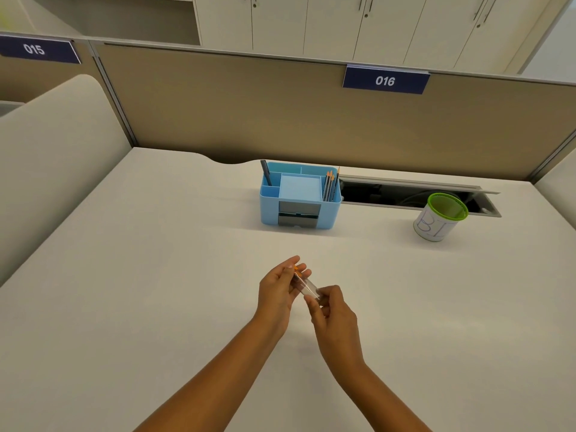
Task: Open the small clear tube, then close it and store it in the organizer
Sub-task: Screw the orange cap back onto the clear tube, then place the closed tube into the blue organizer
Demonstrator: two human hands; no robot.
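Note:
A small clear tube (306,285) is held above the white desk between both hands, tilted from upper left to lower right. My left hand (277,291) pinches its far end, where a bit of orange cap (296,267) shows between the fingertips. My right hand (335,316) grips the near end of the tube. Whether the cap is on or off the tube is hidden by the fingers. The light blue organizer (268,210) stands farther back at the desk's middle, with a dark pen (266,172) in its left slot and several pencils (331,183) on its right.
A white cup with a green rim (441,217) stands at the right, in front of an open cable tray (405,194) in the desk. A tan partition (280,113) closes off the back. Bare desk surface (156,275) lies to the left of the hands.

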